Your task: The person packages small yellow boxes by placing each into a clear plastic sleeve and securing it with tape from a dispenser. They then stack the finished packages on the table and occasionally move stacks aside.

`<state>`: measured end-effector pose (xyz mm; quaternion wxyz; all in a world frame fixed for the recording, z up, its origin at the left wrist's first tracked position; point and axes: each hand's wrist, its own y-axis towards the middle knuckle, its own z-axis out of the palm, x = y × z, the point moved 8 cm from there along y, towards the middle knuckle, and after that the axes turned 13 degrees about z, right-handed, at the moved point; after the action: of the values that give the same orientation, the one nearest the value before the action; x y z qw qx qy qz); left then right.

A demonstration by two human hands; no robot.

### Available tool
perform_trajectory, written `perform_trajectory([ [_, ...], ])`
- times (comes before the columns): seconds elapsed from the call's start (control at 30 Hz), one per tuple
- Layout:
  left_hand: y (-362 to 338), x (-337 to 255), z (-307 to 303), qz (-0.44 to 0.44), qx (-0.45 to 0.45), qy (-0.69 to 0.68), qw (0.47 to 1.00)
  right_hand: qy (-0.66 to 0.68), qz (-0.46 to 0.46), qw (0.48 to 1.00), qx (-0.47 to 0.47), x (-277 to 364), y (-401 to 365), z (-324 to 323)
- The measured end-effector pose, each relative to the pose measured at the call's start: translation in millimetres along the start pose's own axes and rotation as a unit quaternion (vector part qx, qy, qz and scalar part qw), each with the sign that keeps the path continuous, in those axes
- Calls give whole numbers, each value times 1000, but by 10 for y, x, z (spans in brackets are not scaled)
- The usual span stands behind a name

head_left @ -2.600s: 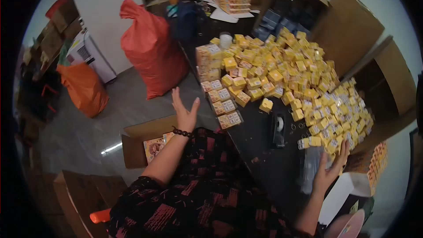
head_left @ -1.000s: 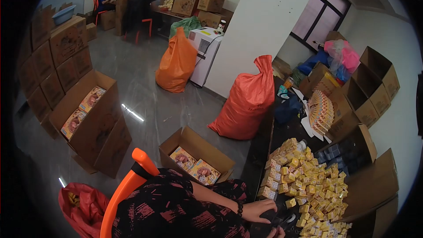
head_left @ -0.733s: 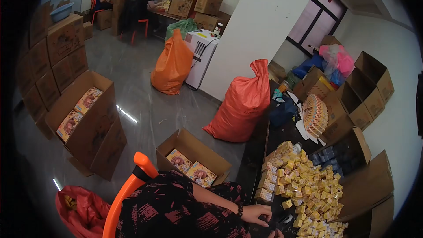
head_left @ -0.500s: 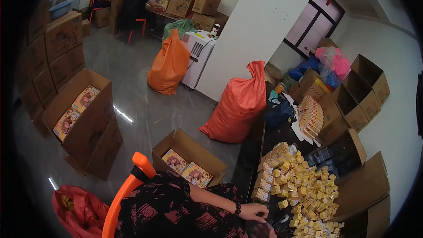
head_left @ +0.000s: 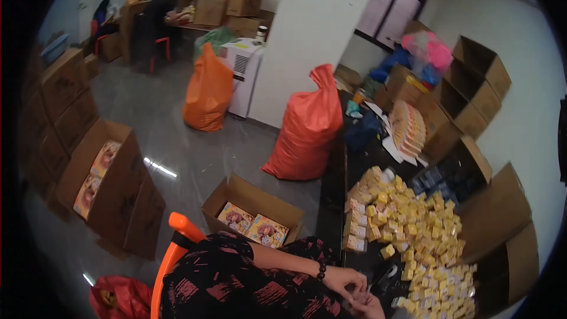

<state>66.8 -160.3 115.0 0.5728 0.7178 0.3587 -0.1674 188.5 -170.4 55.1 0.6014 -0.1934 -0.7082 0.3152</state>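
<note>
My left hand point(head_left: 342, 280), with a dark bead bracelet at the wrist, is in front of my body at the table's edge. Its fingers are curled in a pinch close to my right hand point(head_left: 368, 305), which shows only partly at the bottom of the view. Both hands' fingertips come together; whatever is between them is too small and blurred to make out. Just right of them is a dark object point(head_left: 388, 275) on the black table. Beyond it spreads a heap of small yellow boxes point(head_left: 422, 230), with a row of several small boxes point(head_left: 357, 224) along the left edge.
An open carton point(head_left: 215, 201) with printed boxes stands beside my lap. A taller carton point(head_left: 127, 195) is at left. A red sack point(head_left: 307, 130) and an orange sack point(head_left: 207, 94) stand on the floor. Open cartons point(head_left: 502, 218) line the wall. Two people sit far back.
My view has shifted, so the room sits differently in it. My right hand has come up further into view, and my hands now meet at the fingertips.
</note>
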Motion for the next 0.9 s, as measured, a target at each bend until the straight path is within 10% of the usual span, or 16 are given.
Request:
perform_trajectory([
  [0.33, 125, -5, -69, -105, 13, 86, 991, 96, -82, 989, -82, -471, -630, 253],
  [0.6, -203, 400, 203, -245, 107, -162, 950, 56, -76, 996, -2, -594, -394, 418],
  [0.67, -457, 517, 466, -375, 133, -353, 847, 29, -92, 995, -8, -561, -409, 326],
  [0.9, -555, 694, 660, -348, 109, -463, 808, 1, -129, 806, -577, -455, -691, -1767],
])
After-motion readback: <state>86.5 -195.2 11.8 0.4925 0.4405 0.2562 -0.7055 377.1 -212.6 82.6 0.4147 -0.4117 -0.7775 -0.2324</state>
